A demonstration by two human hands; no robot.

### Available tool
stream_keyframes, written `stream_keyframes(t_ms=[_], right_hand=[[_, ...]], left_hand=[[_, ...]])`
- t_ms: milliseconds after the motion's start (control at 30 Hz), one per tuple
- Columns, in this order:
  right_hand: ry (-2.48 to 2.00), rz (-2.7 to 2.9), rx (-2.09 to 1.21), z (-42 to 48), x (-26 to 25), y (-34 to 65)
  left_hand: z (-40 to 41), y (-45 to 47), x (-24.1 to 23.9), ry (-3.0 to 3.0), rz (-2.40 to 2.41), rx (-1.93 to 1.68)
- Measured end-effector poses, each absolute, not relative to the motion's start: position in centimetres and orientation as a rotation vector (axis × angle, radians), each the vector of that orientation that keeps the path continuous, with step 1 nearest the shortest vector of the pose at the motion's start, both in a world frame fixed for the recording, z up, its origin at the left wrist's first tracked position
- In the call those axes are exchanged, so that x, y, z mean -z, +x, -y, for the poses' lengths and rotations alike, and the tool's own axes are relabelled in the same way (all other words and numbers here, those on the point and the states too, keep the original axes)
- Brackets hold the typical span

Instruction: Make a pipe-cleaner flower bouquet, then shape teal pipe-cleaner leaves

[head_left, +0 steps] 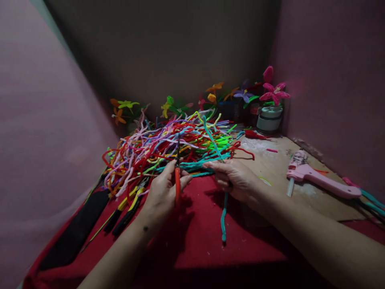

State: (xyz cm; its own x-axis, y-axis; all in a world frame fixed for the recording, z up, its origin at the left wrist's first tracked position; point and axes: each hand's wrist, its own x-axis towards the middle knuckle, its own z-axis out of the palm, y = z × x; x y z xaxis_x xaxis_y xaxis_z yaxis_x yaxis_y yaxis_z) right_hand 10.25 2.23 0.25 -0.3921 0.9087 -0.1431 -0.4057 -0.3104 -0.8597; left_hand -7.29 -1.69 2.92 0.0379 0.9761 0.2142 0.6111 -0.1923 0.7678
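Observation:
My left hand [164,190] is closed around a tool with an orange-red handle [177,184], its dark tip pointing up into the pile of pipe cleaners. My right hand [233,176] pinches a teal pipe cleaner [223,218], which runs from the pile, through my fingers, and hangs down over the red cloth [195,241]. The two hands are close together at the near edge of the heap of many-coloured pipe cleaners [168,146].
A pink glue gun [319,180] lies on a brown board [279,168] at the right. Finished pipe-cleaner flowers [273,92] and small pots stand along the back wall. Black and yellow-handled pliers [128,208] lie left of my hands. Pink walls close in on both sides.

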Motion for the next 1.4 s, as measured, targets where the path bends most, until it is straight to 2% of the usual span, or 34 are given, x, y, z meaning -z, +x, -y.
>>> stream_keyframes(t_ms=[200,433,600,767,867,967,1033,1100,1200,1400], right_hand=[[-0.750,1.182,-2.035,-0.6,-0.2,9.5],[-0.733,1.308,-2.257,0.4,-0.9,9.7],[-0.647,1.278,-2.045,0.0,-0.6,9.6],[-0.759,1.091,-1.914,-0.9,-0.3,9.6],[-0.838,1.041,-1.836,-1.1,-0.5,9.7],[-0.907,1.009,-1.730,-1.1,-0.7,9.7],[-0.926,1.014,-1.653,-1.1,-0.9,9.8],[-0.938,1.027,-1.560,-1.2,-0.9,9.9],[-0.968,1.074,-1.408,-1.4,-0.8,10.0],[-0.971,1.121,-1.299,-1.8,-0.4,10.2]], left_hand=[[0.5,-5.1,-4.6,1.302,-1.263,-1.383],[-0.8,-4.7,-3.5,1.197,-1.154,-1.461],[-0.7,-5.0,-3.1,1.147,-1.164,-1.425],[-0.4,-4.6,-3.1,1.179,-1.164,-1.312],[-0.2,-5.0,-3.1,1.360,-1.295,-1.401],[0.0,-6.3,-2.9,1.799,-1.535,-1.509],[0.2,-7.0,-2.6,2.250,-1.661,-1.298],[0.4,-7.4,-2.0,2.607,-1.722,-0.937],[0.6,-7.4,-1.3,2.836,-1.771,-0.532],[0.8,-7.1,-0.7,2.965,-1.897,-0.309]])
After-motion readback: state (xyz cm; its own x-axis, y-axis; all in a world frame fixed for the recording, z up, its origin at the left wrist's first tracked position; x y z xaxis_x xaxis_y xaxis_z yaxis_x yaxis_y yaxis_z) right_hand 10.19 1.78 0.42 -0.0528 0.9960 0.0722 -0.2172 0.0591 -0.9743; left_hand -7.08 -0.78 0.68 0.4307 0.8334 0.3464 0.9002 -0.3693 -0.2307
